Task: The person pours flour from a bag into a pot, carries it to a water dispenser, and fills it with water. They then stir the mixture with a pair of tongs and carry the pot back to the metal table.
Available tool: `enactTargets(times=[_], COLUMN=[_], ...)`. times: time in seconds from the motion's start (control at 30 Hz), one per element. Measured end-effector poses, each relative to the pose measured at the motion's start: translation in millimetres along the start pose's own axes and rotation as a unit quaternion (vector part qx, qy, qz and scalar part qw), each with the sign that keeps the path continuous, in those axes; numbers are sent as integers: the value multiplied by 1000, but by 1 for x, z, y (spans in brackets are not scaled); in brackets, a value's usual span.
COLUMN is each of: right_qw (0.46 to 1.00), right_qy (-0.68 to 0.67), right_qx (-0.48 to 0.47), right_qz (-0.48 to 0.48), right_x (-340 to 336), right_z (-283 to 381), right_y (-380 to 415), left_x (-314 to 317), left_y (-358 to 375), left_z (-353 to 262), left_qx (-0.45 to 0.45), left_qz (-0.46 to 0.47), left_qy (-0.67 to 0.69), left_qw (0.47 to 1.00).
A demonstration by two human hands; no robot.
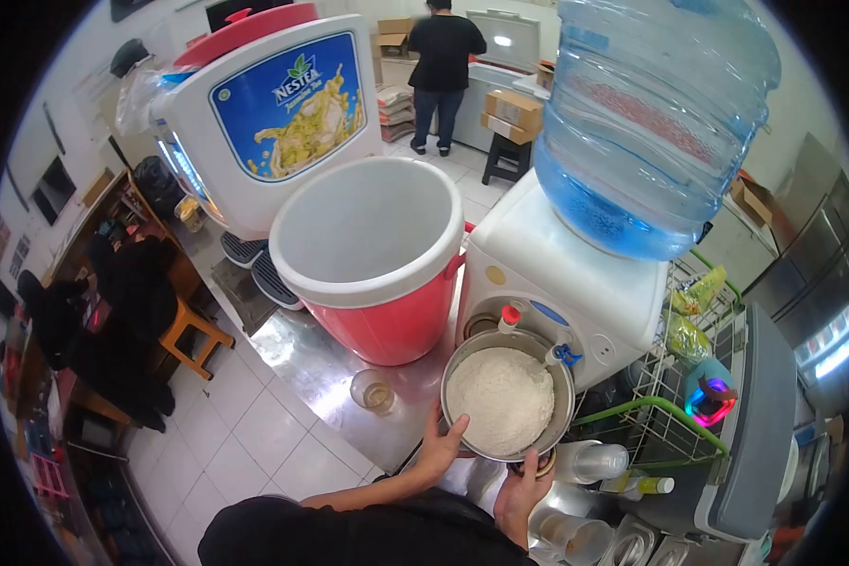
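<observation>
A metal pot (pixel 565 406) full of pale, flour-like powder (pixel 500 401) is held under the taps of a white water dispenser (pixel 561 311). My left hand (pixel 436 449) grips the pot's left side, thumb over the rim. At the near side, my right hand (pixel 524 492) is closed around the pot's edge by a handle, its thumb pointing up; some fingers are hidden beneath. The red tap (pixel 510 317) hangs over the far rim, and the blue tap (pixel 565 355) is beside the right rim. No water is seen flowing.
A red cooler bucket (pixel 387 321) and a clear cup (pixel 377 394) stand left on the metal counter (pixel 321 377). Clear cups (pixel 592 460) and a yellow-capped bottle (pixel 643 486) lie close on the right, near a green-edged rack (pixel 660 415). A person (pixel 441 57) stands by a chest freezer.
</observation>
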State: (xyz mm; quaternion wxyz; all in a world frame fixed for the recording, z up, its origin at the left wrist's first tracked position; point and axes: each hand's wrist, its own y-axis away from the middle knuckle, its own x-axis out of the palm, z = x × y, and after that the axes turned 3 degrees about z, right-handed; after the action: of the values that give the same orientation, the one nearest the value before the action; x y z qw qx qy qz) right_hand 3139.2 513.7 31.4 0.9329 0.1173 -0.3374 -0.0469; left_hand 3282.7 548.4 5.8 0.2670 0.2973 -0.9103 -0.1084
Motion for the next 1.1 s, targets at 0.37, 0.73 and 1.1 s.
enactTargets(times=[0.37,0.73,1.1], right_qw=[992,991,992], right_qy=[-70,-108,-93], right_qx=[102,79,79], right_qz=[10,20,23], right_x=[9,5,3], right_z=[26,20,19], right_y=[-4,-6,-6], left_x=[2,-6,-8], left_y=[1,-5,-16], left_z=[-3,20,27], left_qx=[-18,-19,59], left_qz=[8,12,34], left_qy=[-24,-64,-125], left_qw=[1000,998,990])
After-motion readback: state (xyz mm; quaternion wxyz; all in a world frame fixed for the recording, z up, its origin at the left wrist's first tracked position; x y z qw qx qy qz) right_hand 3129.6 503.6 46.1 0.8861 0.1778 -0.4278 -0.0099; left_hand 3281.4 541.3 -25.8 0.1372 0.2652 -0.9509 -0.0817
